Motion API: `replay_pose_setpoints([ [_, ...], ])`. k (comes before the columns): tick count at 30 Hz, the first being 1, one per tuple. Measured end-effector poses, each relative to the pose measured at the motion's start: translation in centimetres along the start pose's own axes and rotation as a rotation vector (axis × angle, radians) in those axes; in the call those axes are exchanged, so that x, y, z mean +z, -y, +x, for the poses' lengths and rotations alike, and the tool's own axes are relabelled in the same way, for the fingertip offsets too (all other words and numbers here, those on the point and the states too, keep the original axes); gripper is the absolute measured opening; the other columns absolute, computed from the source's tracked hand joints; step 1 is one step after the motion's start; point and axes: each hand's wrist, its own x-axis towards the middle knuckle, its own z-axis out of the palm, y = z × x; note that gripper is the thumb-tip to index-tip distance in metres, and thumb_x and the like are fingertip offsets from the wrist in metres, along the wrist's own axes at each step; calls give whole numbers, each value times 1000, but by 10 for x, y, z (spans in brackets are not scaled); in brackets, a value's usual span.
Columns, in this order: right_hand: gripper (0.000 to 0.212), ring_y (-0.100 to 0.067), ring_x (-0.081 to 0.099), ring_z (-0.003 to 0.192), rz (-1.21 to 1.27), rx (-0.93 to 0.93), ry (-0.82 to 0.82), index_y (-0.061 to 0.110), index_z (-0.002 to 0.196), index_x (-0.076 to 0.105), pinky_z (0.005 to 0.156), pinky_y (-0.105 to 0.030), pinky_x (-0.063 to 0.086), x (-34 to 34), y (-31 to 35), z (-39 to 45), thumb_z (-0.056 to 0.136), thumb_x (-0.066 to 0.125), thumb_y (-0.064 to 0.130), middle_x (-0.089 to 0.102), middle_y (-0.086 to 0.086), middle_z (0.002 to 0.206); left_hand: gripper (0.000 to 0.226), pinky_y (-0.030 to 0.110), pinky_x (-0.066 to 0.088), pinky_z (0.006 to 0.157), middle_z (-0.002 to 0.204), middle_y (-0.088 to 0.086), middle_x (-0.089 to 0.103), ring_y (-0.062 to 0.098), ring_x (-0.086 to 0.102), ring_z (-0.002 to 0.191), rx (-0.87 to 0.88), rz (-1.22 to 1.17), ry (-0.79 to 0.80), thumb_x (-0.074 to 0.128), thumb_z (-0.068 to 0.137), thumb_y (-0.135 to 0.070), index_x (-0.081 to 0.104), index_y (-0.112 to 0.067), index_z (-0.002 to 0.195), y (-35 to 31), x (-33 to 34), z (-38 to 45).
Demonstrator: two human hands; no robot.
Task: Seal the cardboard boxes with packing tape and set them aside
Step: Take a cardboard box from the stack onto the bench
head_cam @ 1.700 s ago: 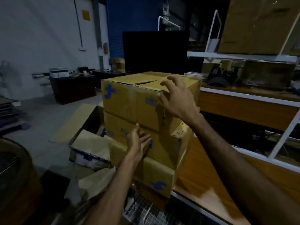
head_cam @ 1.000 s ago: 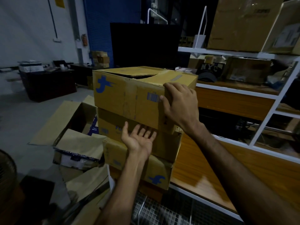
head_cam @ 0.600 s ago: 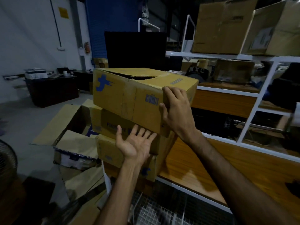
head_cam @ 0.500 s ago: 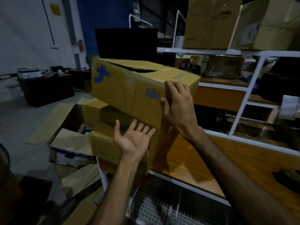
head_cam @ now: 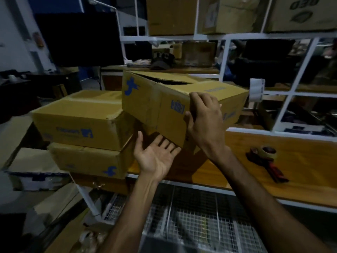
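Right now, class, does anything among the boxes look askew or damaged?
The lifted cardboard box is tilted, gripped by the right hand, its top flaps gaping unsealed. The upper stacked box has a sagging, dented top and a crushed corner.

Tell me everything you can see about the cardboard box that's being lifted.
The lifted box is brown corrugated cardboard with blue logo prints and a blue barcode. Its top flaps are unsealed, leaving a dark gap. It is tilted, near corner lowest, beside the two stacked boxes. The right hand grips its near corner; the left hand, palm up, has fingertips under its bottom edge.
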Motion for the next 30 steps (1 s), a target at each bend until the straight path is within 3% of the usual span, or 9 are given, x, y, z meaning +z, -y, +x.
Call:
replay_pose_setpoints([
  [2, 52, -30, 43, 140, -38, 56, 43, 11, 149, 53, 114, -76, 35, 0, -11, -17, 101, 71, 18, 55, -9, 147, 114, 68, 21, 122, 168, 26, 18, 49, 18, 155, -39, 0, -49, 56, 87, -77, 12, -8, 166, 18, -10, 2],
  [6, 54, -30, 42, 143, -98, 179, 193, 13, 151, 51, 118, -76, 30, 20, -28, -52, 102, 71, 21, 53, -8, 151, 107, 69, 38, 114, 156, 32, 42, 54, 43, 143, -126, -16, -136, 63, 84, -78, 35, -7, 160, 42, -46, 10],
  [10, 56, -28, 42, 145, -126, 254, 322, 15, 151, 49, 117, -77, 30, 47, -40, -83, 101, 72, 25, 51, -6, 152, 106, 69, 42, 112, 154, 27, 47, 53, 48, 139, -186, 24, -230, 66, 83, -78, 40, -7, 157, 55, -86, 14],
  [16, 74, -26, 26, 158, -140, 195, 488, 15, 162, 36, 122, -79, 20, 94, -22, -127, 99, 73, 14, 35, -6, 167, 87, 65, 45, 112, 150, 20, 56, 46, 52, 139, -221, 116, -361, 59, 91, -75, 55, -10, 148, 50, -128, 21],
  [22, 75, -24, 9, 164, -105, 187, 696, 16, 167, 26, 128, -71, 8, 135, 2, -158, 103, 65, 20, 20, -3, 176, 61, 64, 44, 113, 146, 12, 62, 41, 56, 137, -174, 279, -455, 55, 100, -65, 62, -24, 144, 43, -159, 16],
  [27, 64, -23, 16, 162, -22, 202, 749, 17, 166, 32, 128, -62, 18, 153, 5, -170, 108, 58, 24, 27, -1, 174, 47, 60, 49, 107, 140, -2, 67, 32, 59, 134, -101, 517, -427, 49, 97, -68, 66, -42, 133, 23, -174, 15],
  [28, 58, -21, 27, 158, -19, 199, 713, 18, 163, 38, 125, -58, 28, 154, 2, -171, 109, 56, 27, 34, -1, 170, 51, 61, 48, 108, 140, -5, 66, 30, 57, 136, -90, 580, -421, 51, 95, -69, 62, -43, 137, 17, -176, 20],
  [30, 45, -18, 56, 134, -49, 198, 602, 20, 153, 53, 104, -44, 54, 154, -13, -167, 110, 52, 36, 55, 1, 155, 74, 62, 44, 112, 149, -4, 60, 27, 53, 140, -66, 723, -371, 59, 88, -74, 49, -40, 153, 5, -178, 30],
])
